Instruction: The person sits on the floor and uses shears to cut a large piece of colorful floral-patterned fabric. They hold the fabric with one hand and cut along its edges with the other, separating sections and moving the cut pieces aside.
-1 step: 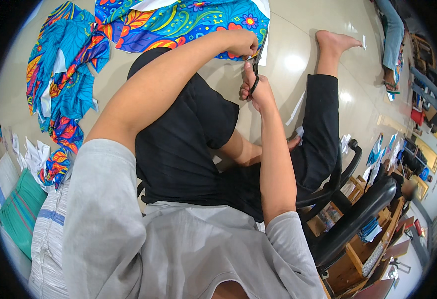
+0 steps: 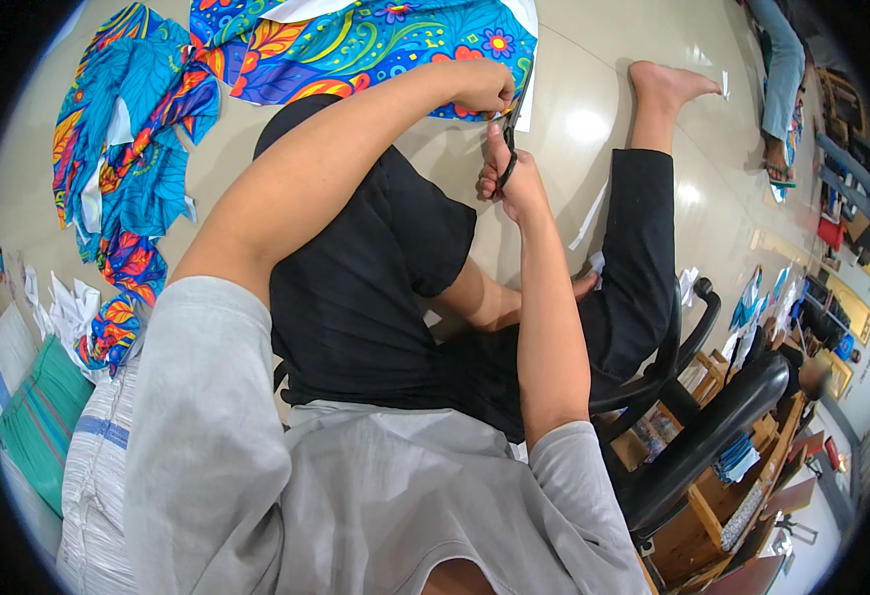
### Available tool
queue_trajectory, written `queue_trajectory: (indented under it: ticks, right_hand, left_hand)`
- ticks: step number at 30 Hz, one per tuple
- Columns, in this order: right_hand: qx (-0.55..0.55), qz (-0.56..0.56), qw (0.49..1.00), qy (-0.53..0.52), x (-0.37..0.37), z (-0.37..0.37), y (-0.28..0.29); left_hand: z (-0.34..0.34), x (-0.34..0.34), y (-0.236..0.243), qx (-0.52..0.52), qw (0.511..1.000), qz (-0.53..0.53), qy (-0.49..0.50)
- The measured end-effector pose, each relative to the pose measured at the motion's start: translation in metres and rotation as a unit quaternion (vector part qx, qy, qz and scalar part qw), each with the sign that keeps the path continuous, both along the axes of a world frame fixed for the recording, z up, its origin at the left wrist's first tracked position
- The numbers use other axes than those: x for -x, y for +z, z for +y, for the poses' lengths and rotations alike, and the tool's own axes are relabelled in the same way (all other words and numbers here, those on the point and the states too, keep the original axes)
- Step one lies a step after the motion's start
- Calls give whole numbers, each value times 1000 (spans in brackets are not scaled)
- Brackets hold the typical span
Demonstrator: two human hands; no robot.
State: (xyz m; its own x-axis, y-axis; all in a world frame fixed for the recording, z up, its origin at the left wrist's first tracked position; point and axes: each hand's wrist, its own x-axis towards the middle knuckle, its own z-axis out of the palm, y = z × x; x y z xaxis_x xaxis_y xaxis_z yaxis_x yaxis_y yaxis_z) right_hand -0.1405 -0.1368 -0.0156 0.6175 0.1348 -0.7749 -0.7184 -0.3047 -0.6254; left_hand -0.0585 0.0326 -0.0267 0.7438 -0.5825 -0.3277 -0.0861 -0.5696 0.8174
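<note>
My right hand [image 2: 522, 186] is closed around the black handles of a pair of scissors [image 2: 510, 149]. The scissors point away from me, with their blades at the right edge of a brightly printed fabric piece [image 2: 385, 50]. This cloth lies on the floor and shows blue, red, orange and purple flowers and swirls, with a white border along its right side. Just left of the blades, my left hand [image 2: 484, 86] pinches the near right corner of the cloth. The fingertips are partly hidden, and how far the blades are apart is hard to make out.
A heap of similar printed fabric [image 2: 147, 149] lies on the floor at left, near white scraps [image 2: 73, 307]. Stuffed white and green sacks [image 2: 48, 426] stand lower left. A black chair [image 2: 702, 436] and wooden shelving are at right. Another person's leg [image 2: 780, 69] shows at upper right.
</note>
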Motion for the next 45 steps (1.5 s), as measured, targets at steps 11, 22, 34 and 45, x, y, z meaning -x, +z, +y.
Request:
queue_trajectory:
  ticks: [11, 22, 34, 45]
  right_hand:
    - [-16, -6, 1000, -9, -22, 2, -8]
    - [-17, -4, 1000, 10, -34, -1, -2]
    - [-39, 11, 999, -8, -39, -1, -1]
    - [-27, -25, 999, -29, -27, -15, 12]
  left_hand:
    - [6, -7, -1, -7, 1000, -11, 4]
    - [6, -10, -9, -6, 999, -29, -13]
    - [8, -6, 4, -10, 1000, -1, 3]
    - [10, -7, -13, -18, 991, -124, 41]
